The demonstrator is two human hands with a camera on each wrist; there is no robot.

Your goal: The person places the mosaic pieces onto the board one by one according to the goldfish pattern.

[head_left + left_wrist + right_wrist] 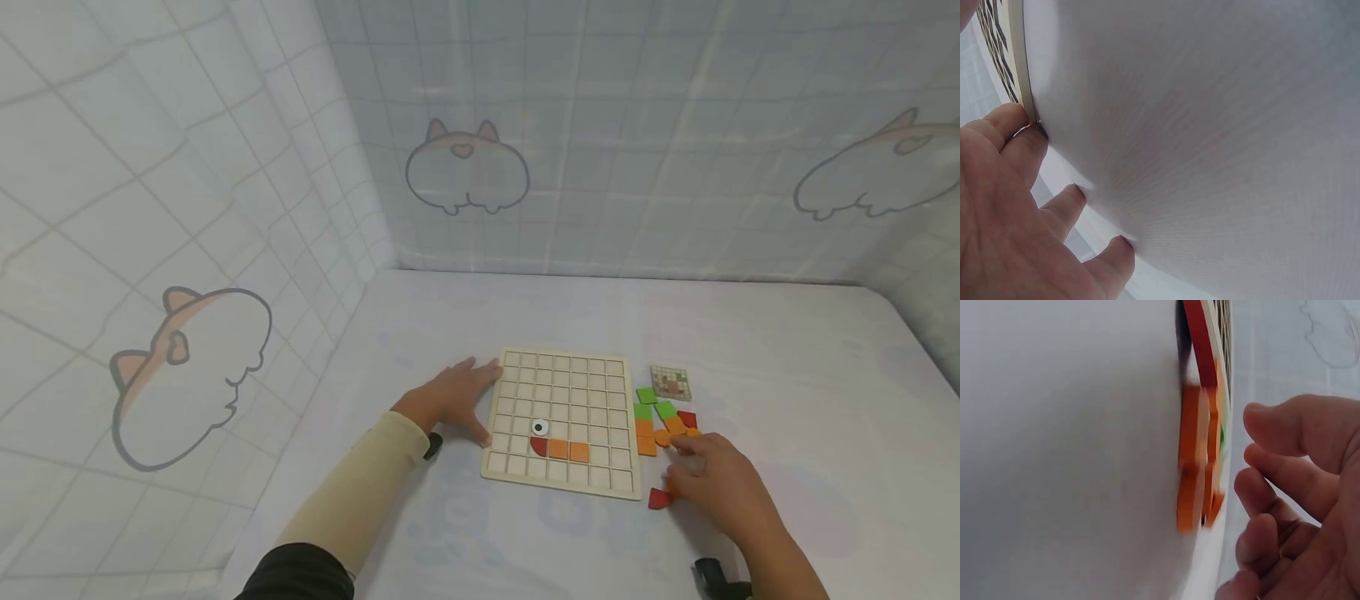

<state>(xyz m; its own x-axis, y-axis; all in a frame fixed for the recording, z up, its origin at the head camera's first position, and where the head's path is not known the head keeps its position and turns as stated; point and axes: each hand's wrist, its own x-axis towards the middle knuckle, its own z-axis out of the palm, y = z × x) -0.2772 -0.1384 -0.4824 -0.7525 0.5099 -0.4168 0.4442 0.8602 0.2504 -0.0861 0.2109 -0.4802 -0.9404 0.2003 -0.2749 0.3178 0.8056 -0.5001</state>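
A pale wooden grid board lies flat on the table. My left hand has its fingers spread, and its fingertips and thumb touch the board's left edge. Set in the board's cells are a white disc with a black dot, a red rounded piece and two orange squares in a row. My right hand hovers over loose pieces right of the board, its fingers loosely bent and nothing visible between them in the right wrist view. Close to it are a red rounded piece and orange pieces.
Green squares, orange squares, an orange disc and another red piece lie along the board's right side. A small patterned card is behind them. Tile-patterned sheets enclose the white table.
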